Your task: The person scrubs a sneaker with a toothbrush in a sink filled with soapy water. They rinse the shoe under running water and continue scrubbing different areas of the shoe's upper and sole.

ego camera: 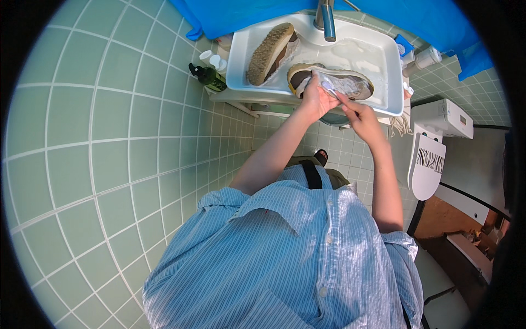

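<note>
Over the front edge of a white sink (386, 107), my left hand (316, 98) grips a sneaker (357, 87) near its heel end. The sneaker has a pale sole edge and a brown and grey upper coated with white suds. My right hand (358, 116) is closed on a small brush (330, 87), whose pale head lies against the sudsy upper; its handle is mostly hidden by my fingers. A second sneaker (269, 55) rests on its side at the sink's left, its tan, knobbly outsole showing. Shallow, foamy water (382, 66) covers the bottom of the sink.
A metal faucet (328, 24) reaches over the sink's back rim. Left of the sink stand a dark green pump bottle (209, 78) and white-capped bottles (218, 62). At the right are a white container (428, 57), laces (399, 124) hanging at the edge, and a toilet (427, 172).
</note>
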The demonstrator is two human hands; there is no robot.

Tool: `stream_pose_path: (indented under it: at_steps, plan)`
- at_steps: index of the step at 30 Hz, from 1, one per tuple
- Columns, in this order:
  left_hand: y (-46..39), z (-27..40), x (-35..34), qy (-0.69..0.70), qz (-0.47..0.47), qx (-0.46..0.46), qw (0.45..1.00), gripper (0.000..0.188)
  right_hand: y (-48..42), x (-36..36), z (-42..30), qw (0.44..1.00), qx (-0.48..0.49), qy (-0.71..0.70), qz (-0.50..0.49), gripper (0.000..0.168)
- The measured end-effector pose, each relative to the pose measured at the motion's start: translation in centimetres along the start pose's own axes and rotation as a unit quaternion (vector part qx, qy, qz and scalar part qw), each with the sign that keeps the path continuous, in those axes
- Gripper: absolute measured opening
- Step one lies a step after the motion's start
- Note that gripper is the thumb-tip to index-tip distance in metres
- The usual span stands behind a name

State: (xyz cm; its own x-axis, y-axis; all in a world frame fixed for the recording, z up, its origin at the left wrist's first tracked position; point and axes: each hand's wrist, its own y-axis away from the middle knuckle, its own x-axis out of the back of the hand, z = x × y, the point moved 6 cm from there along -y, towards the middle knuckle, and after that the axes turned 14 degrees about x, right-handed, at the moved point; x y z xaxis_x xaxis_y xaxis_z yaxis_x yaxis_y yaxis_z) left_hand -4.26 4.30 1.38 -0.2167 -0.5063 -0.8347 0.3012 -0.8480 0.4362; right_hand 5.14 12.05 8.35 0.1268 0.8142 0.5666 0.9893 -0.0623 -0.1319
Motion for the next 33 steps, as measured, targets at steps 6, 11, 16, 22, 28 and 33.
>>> stream_pose_path:
  at_steps: [6, 11, 16, 22, 28, 33]
  plan:
    - [0.1, 0.3, -0.3, 0.019, -0.001, -0.01, 1.0, 0.074, 0.4, -0.3, 1.9, 0.999, 0.012, 0.001, 0.029, 0.032]
    - [0.3, 0.3, -0.2, 0.013, 0.003, -0.011, 1.0, 0.074, 2.1, 0.9, 2.5, 0.998, -0.046, -0.045, 0.004, 0.033]
    - [0.1, 0.0, -0.5, -0.012, 0.01, 0.0, 1.0, 0.077, -0.3, -0.1, 1.5, 0.999, 0.0, -0.007, 0.035, 0.034]
    - [0.6, 0.4, -0.7, -0.007, 0.0, -0.007, 1.0, 0.08, 1.2, 0.3, 2.2, 0.999, -0.012, -0.044, 0.013, 0.034]
    - [0.3, 0.1, -0.3, -0.021, 0.002, -0.009, 1.0, 0.083, 1.3, 0.4, 1.9, 0.996, -0.044, -0.071, 0.008, 0.035]
    - [0.5, 0.1, -0.7, -0.027, -0.016, 0.004, 1.0, 0.085, -1.1, -0.8, 1.5, 1.0, 0.013, -0.023, 0.014, 0.034]
